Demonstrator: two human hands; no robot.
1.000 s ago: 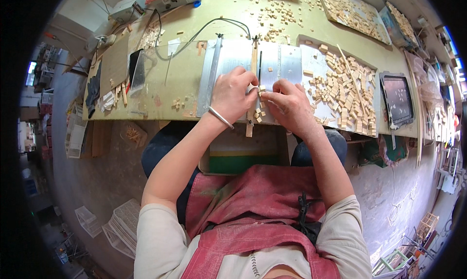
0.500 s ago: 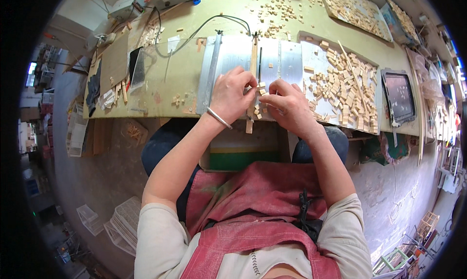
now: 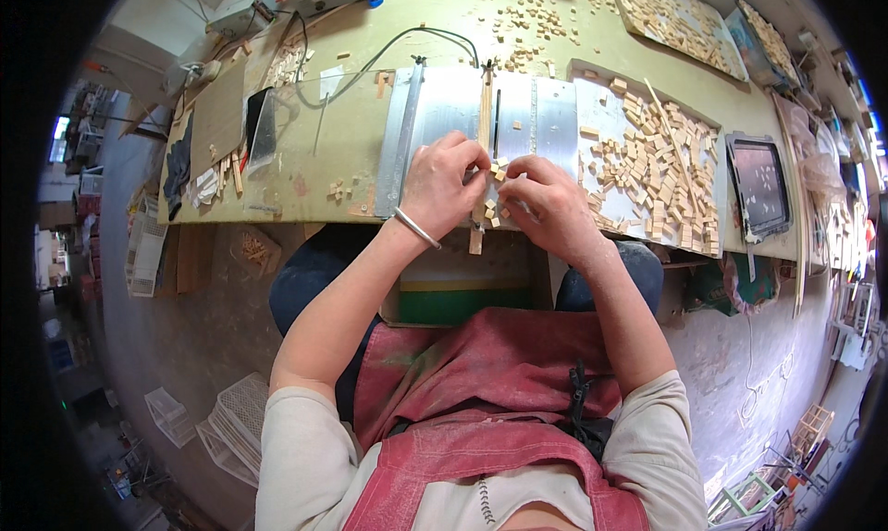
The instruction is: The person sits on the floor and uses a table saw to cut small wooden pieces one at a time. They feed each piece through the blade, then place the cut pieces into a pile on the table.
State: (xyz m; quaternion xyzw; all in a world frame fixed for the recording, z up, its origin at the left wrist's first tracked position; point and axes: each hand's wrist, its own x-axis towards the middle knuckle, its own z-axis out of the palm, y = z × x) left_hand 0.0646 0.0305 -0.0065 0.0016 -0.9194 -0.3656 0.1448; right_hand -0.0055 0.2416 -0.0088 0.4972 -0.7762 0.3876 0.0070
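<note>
My left hand point(image 3: 446, 181) is closed in a pinch beside a long narrow wooden strip point(image 3: 486, 105) on a metal plate point(image 3: 444, 105). Whatever its fingertips hold is hidden. Just to the right, my right hand point(image 3: 553, 209) hovers low with bent fingers, thumb and forefinger apart, nothing visible between them. Small wooden blocks point(image 3: 499, 172) sit between the two hands, and a few more blocks point(image 3: 491, 213) lie nearer the table edge. A dark slot point(image 3: 499, 124) runs through the plate right of the strip. One single block point(image 3: 517, 125) lies beyond my right hand.
On the right, a shallow tray point(image 3: 601, 80) holds many loose wooden blocks and a thin stick. Farther right lies a black-rimmed tray point(image 3: 758, 184). A black cable point(image 3: 407, 33) curves across the back; more blocks point(image 3: 527, 22) are scattered there. A clear sheet point(image 3: 277, 133) stands left.
My right hand has drawn back slightly to the right and nearer me, its fingertips curling more. The left hand stays almost in place, still pinched.
</note>
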